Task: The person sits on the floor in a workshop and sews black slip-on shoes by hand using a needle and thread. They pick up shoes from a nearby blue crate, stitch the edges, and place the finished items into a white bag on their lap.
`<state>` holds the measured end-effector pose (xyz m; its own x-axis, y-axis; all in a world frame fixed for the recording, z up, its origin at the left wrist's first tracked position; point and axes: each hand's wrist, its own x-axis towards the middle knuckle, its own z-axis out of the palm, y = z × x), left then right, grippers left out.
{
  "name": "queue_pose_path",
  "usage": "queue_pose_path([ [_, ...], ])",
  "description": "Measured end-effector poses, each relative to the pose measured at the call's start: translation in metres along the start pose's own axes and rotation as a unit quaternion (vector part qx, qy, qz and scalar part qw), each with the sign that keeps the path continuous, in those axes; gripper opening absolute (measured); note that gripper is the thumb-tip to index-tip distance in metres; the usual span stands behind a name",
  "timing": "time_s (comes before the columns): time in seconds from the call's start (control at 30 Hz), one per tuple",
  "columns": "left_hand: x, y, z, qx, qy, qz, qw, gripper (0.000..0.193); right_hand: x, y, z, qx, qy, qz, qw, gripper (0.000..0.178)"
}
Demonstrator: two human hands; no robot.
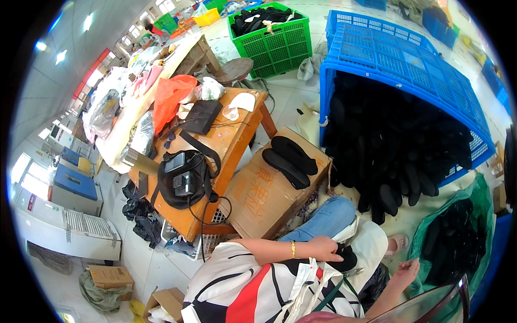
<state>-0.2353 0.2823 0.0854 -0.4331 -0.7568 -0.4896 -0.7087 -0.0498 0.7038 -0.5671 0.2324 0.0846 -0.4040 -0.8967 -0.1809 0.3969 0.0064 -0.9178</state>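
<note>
My left hand (325,248), a gold bracelet on its wrist, is closed on a black cloth shoe (344,259) in my lap. Part of the shoe is hidden under the fingers. Small metal snips (353,272) lie just below it, by a dark green strap (329,295). Off to the right, apart from the shoe, my right hand (406,271) is raised with its fingers curled together; whether anything thin is between them does not show. Two more black cloth shoes (290,161) rest side by side on a cardboard box (253,196) ahead of my knee.
A tipped blue crate (398,54) spills black shoes at the right. Beside my right hand stands a green sack (417,253) of black pieces. A wooden table (231,140) at the left carries a black bag (186,185). Farther back is a full green crate (272,51).
</note>
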Motion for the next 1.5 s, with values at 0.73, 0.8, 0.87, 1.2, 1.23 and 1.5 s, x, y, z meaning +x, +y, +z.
queue_pose_path([
  [0.73,-0.015,-0.017,-0.015,-0.231,0.18,0.086,0.952,0.029,-0.083,0.051,0.099,-0.395,-0.284,-0.008,0.874,0.032],
  [0.8,-0.007,-0.015,-0.012,-0.303,0.188,0.017,0.934,0.041,-0.081,0.052,0.106,-0.435,-0.273,-0.076,0.855,0.037],
  [0.87,-0.007,-0.005,-0.02,-0.295,0.18,-0.004,0.939,0.034,-0.083,0.043,0.121,-0.444,-0.277,-0.11,0.845,0.041],
  [1.2,-0.002,-0.021,-0.028,-0.429,0.117,-0.019,0.896,0.02,-0.079,0.057,0.114,-0.469,-0.28,-0.097,0.832,0.033],
  [1.23,-0.003,-0.026,-0.024,-0.402,0.127,-0.032,0.906,0.021,-0.081,0.052,0.121,-0.459,-0.268,-0.175,0.829,0.03],
  [1.5,-0.004,-0.015,-0.025,-0.367,0.107,-0.017,0.924,0.019,-0.078,0.045,0.149,-0.444,-0.345,-0.192,0.804,0.026],
])
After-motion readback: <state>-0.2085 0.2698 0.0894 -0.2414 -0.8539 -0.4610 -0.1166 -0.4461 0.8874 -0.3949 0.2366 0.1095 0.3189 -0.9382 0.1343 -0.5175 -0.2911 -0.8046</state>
